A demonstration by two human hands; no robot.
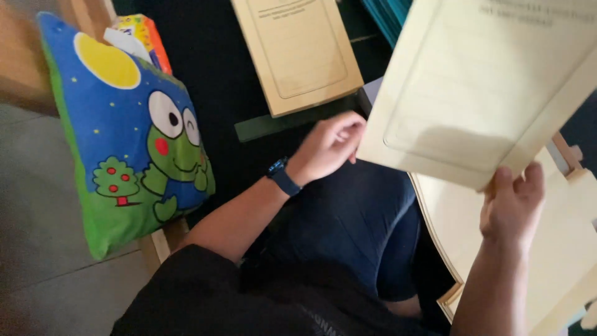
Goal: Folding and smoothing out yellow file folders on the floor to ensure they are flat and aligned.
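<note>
A large cream folder [479,93] fills the upper right of the view, raised and tilted above the person's lap. The right hand [511,205] grips its lower edge, fingers curled over the front of the cover. The left hand [326,146] is closed loosely at the folder's left corner, touching or just at its edge; whether it actually pinches the card cannot be told. A dark watch band [283,177] sits on that wrist.

To the left, a cushion [127,134] printed with a green frog on blue leans against a wooden seat frame. Behind it a bright orange and yellow packet [146,34] sticks up. A second folder [298,50] of the same cream colour lies flat on the dark surface [205,68] ahead, well apart from the raised one. Pale curved wooden pieces [559,242] sit under the right forearm.

Judging from the hold, the step in hand looks like lifting or opening the raised folder. Any next move calls for a firm two-handed grip, since the wide cover would flex or tip if held by one edge only.
</note>
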